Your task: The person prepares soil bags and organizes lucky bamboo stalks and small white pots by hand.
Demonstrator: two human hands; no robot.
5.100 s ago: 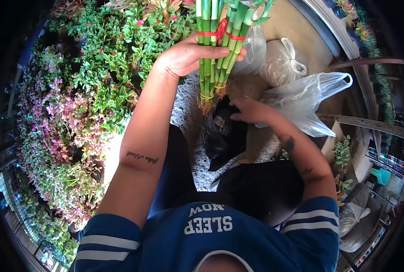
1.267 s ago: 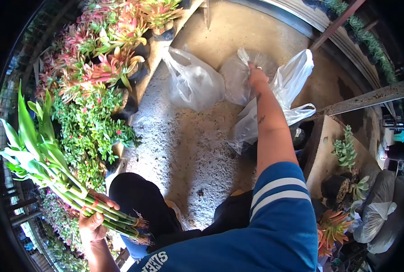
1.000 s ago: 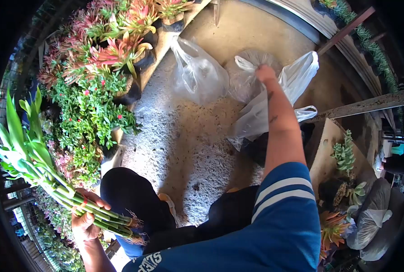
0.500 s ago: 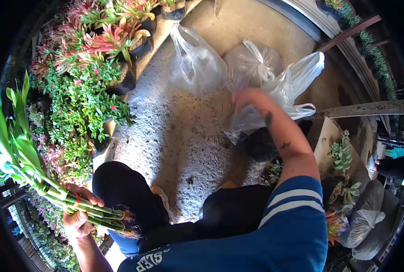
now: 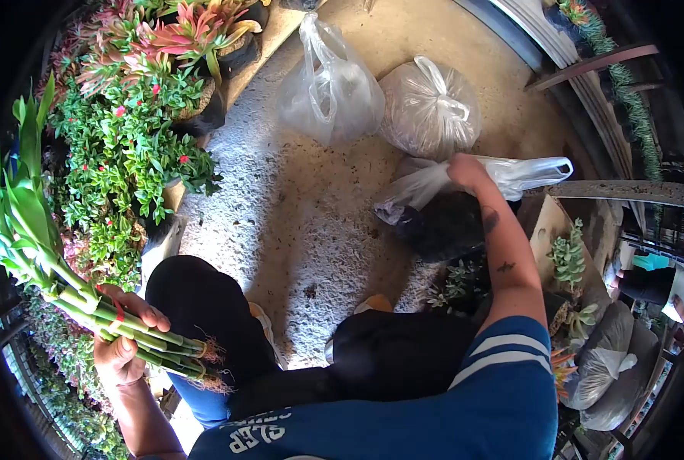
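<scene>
My left hand [image 5: 123, 333] is closed around a bundle of lucky bamboo stalks [image 5: 146, 337], tied with a red band. Their roots hang over my knee, and the leafy tops point up and to the left. My right hand [image 5: 468, 172] is a closed fist on a clear plastic bag [image 5: 530, 175], whose handles stretch out to the right. Just below that bag lies a black plastic bag [image 5: 445, 226]. Beyond my right hand stands a tied, filled plastic bag [image 5: 430, 115], with another clear bag [image 5: 330, 92] to its left.
Potted flowering plants [image 5: 120, 146] line the left side along a concrete edge. Succulents [image 5: 568, 257] stand at the right, near grey bags [image 5: 606, 364]. Rough grey floor [image 5: 311, 261] lies in front of my knees. A person's clothing shows at the far right.
My right hand has moved down and right and closed on the clear bag, which is now gathered and pulled flatter. The black bag shows more. My left hand keeps its hold on the bamboo.
</scene>
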